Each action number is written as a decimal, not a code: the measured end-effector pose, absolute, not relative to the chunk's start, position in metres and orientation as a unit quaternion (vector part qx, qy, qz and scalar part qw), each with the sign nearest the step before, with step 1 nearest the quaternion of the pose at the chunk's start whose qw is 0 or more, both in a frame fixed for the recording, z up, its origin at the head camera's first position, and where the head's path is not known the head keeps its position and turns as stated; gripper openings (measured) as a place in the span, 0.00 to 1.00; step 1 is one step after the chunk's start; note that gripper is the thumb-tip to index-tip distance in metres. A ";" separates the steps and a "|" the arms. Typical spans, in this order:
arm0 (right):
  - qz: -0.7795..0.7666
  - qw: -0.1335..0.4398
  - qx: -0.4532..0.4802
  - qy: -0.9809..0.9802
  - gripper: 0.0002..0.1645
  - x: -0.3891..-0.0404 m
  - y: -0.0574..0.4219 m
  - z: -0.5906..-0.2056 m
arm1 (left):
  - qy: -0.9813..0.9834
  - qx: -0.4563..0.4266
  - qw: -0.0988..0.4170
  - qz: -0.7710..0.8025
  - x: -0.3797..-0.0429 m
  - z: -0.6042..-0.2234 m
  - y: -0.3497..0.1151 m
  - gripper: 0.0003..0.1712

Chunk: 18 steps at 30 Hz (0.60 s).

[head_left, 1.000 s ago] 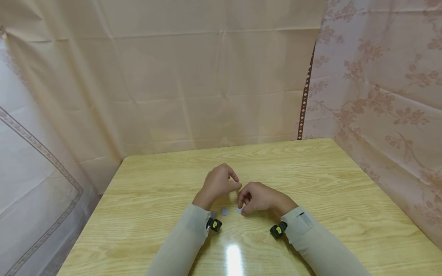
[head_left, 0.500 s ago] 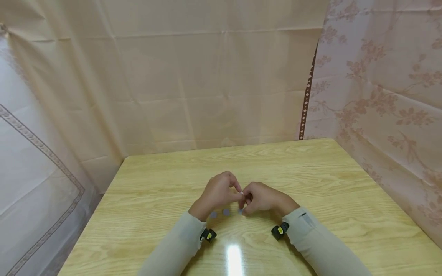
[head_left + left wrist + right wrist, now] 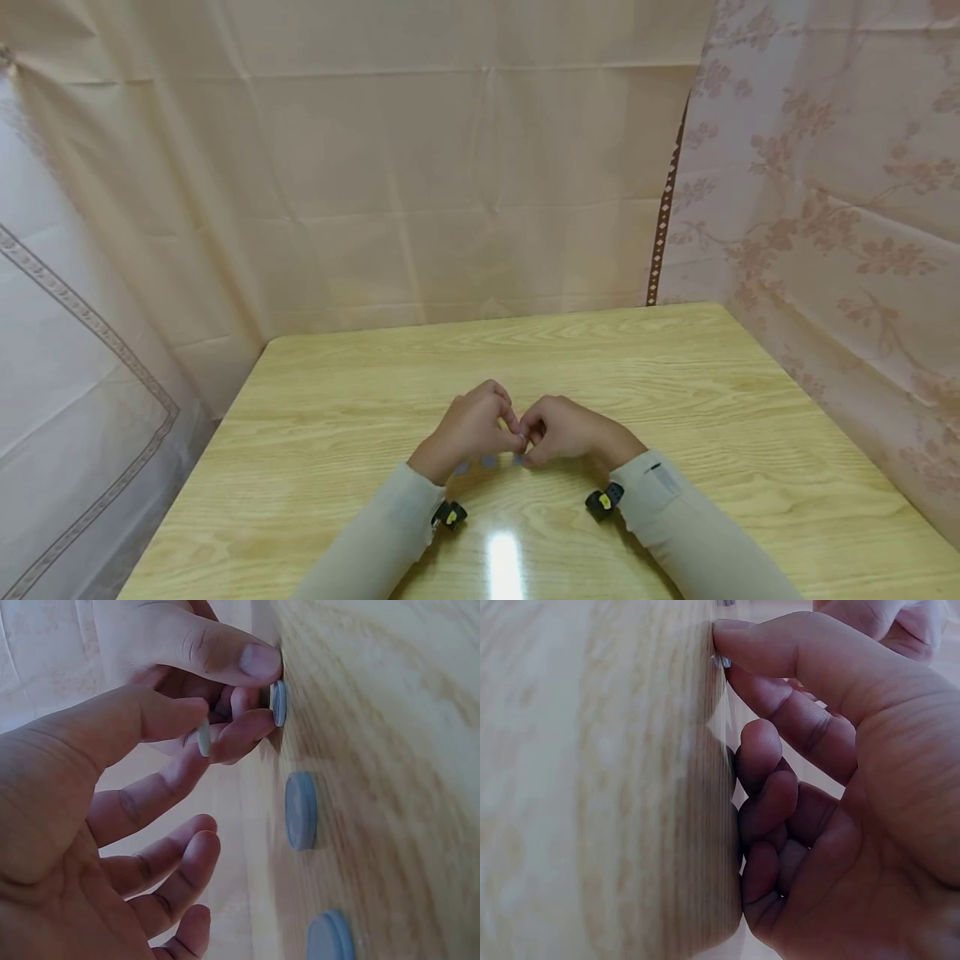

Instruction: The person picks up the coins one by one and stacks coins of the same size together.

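In the head view my left hand [image 3: 474, 425] and right hand [image 3: 566, 429] meet low over the wooden table, fingertips nearly together. The left wrist view shows a thin pale disc [image 3: 204, 737] pinched between my left thumb and index finger, edge toward the camera; the other left fingers are loosely bent. My right thumb and index finger pinch a small blue-grey disc [image 3: 280, 703] at the tabletop, and its remaining fingers curl inward. Beside it, two more blue-grey discs lie flat in a row, a nearer disc [image 3: 301, 811] and a farther disc [image 3: 330, 937].
The wood-grain table [image 3: 645, 358] extends around both hands. A beige curtain [image 3: 360, 183] hangs behind it, and a floral curtain [image 3: 840, 208] runs along the right side. Small black wrist cameras sit at both sleeves. A bright reflection lies near the front.
My left hand has come down and toward me, bringing its pinched disc close to the right fingertips. The right hand stays almost in place, at its disc on the table.
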State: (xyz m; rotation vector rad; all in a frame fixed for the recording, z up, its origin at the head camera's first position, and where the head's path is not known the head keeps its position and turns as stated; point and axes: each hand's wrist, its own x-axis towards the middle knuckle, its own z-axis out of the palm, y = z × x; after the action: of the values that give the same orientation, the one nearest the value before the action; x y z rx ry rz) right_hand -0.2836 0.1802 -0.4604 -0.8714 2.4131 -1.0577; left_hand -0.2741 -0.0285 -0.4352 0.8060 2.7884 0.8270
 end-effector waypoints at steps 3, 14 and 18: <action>-0.376 0.187 -0.309 0.853 0.03 -0.284 0.179 -0.459 | 0.922 0.273 0.066 0.268 -0.274 -0.437 -0.029 0.10; -0.378 0.190 -0.298 0.856 0.07 -0.284 0.180 -0.461 | 0.935 0.265 0.070 0.224 -0.273 -0.440 -0.027 0.15; -0.379 0.190 -0.295 0.856 0.07 -0.284 0.180 -0.462 | 0.936 0.262 0.082 0.219 -0.272 -0.440 -0.027 0.17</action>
State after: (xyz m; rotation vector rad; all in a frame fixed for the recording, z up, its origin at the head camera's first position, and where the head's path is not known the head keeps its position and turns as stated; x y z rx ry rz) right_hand -0.2841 0.1801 -0.4624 -0.8283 2.4065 -1.0661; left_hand -0.2722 -0.0273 -0.4399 0.7820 2.7970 0.6553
